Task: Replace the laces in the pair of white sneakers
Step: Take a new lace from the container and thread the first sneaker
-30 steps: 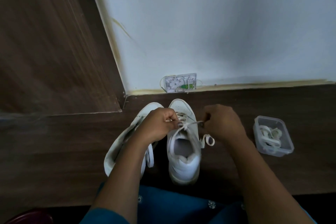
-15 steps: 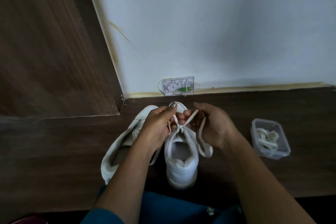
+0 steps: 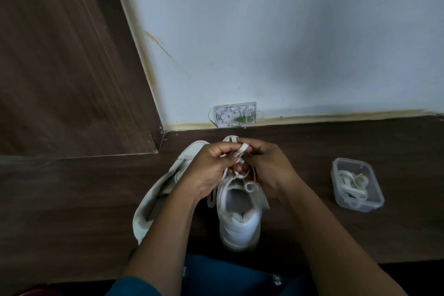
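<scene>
Hands meet over tongue of upright sneaker [image 3: 240, 221], mid-desk [image 3: 312, 151]. Left hand [image 3: 211, 168] grip: fingers curled, pinching lace [image 3: 242, 149] loop. Right hand [image 3: 269, 163] grip: curled round other strand, fingertips touching left's. Looks like bow-forming stage.

Risks:
- loop slips from pinch before knot cinches, bow collapses
- uneven pull leaves one end short
- hard tug tips sneaker, nothing pinning it down

Second sneaker [image 3: 153, 199] on its side, just beside, under left forearm; wrist could nudge it. Clear container [image 3: 335, 175] of laces well apart, right.
</scene>
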Tool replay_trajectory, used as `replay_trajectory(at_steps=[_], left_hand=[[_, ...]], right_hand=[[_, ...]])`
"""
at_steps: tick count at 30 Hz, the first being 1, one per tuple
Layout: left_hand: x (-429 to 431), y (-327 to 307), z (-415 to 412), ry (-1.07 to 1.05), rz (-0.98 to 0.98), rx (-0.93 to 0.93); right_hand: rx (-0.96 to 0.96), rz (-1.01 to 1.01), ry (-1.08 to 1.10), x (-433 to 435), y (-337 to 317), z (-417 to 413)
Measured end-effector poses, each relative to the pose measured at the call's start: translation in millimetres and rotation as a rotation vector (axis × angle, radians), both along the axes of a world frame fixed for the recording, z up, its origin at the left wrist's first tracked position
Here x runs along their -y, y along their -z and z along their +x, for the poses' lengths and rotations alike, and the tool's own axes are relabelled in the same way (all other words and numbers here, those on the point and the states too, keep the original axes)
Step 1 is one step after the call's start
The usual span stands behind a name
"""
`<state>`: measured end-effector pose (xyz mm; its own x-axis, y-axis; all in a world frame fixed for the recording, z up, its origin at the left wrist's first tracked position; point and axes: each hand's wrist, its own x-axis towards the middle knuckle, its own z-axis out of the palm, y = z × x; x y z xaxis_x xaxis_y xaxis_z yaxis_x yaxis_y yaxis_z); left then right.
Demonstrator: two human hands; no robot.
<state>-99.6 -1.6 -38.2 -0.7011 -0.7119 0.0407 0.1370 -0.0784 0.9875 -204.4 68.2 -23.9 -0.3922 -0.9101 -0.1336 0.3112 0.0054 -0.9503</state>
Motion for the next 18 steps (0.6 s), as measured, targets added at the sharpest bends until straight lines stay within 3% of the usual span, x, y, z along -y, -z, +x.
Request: replay_trajectory(at_steps=[4,9,13,18], left_hand=[[2.9,1.0,0.3,-0.068,-0.091,0.063],[6.8,1.9,-0.9,-0.223,-0.022,0.072],[4.8,-0.9,1.1,-0.169,-0.039,0.071],[2.6,-2.3,1.2,-0.093,-0.152,0.059]], right_hand=[[-0.151,0.038,0.081,-0.2,0.9,-4.8],[-0.085,0.038,-0.014,-1.3,-1.9,-7.5],[-0.161,0.013,-0.048,-4.1,-1.0,-10.3],[-0.303,0.103,0.114,2.5,1.3,-8.8]])
